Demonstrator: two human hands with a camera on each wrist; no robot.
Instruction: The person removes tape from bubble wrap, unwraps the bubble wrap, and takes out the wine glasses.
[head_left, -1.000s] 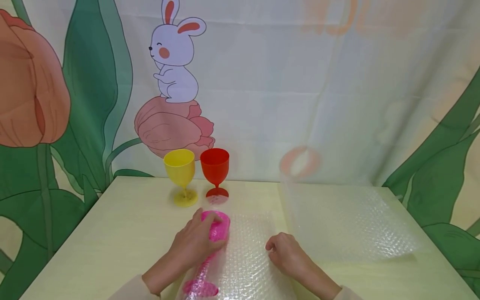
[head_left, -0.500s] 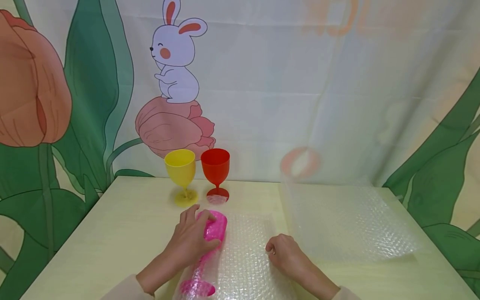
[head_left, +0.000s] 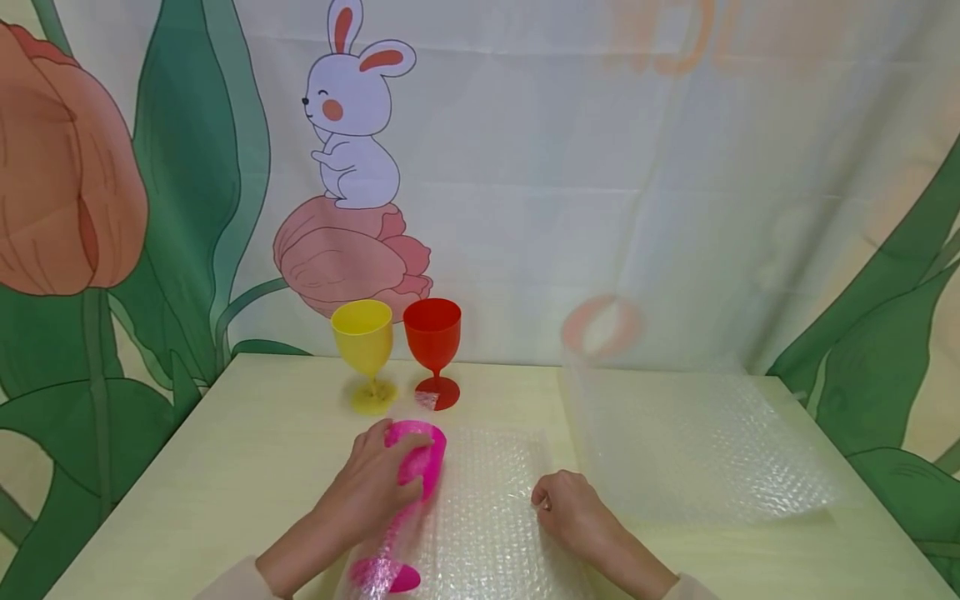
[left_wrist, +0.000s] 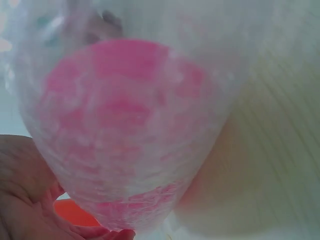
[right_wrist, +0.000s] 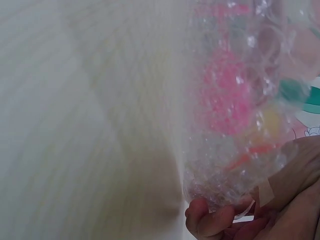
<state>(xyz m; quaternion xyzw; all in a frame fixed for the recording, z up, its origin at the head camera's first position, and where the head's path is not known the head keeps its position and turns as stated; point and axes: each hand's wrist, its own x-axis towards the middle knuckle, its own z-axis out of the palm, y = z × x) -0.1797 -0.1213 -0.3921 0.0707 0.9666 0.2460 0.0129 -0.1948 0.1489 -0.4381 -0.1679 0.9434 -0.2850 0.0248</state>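
Note:
A pink plastic goblet (head_left: 432,471) lies on its side on a sheet of bubble wrap (head_left: 487,508), its foot toward me and partly under the film. My left hand (head_left: 367,487) holds it round the bowl. In the left wrist view, bubble wrap covers the pink bowl (left_wrist: 125,110), and the left fingers (left_wrist: 100,232) curl at its rim. Over on the sheet's right edge, my right hand (head_left: 577,508) pinches the film with curled fingers. The right wrist view shows that edge between thumb and fingers (right_wrist: 215,222), with the pink goblet blurred behind the bubbles.
At the back of the table (head_left: 187,483) stand a yellow goblet (head_left: 363,337) and a red goblet (head_left: 432,333), both upright. Another bubble wrap sheet (head_left: 697,450) lies flat to the right. A printed cloth (head_left: 510,167) hangs behind the table.
My left hand and the pink goblet have shifted a little left and toward me, with film moving along. The right hand stays at the sheet's edge.

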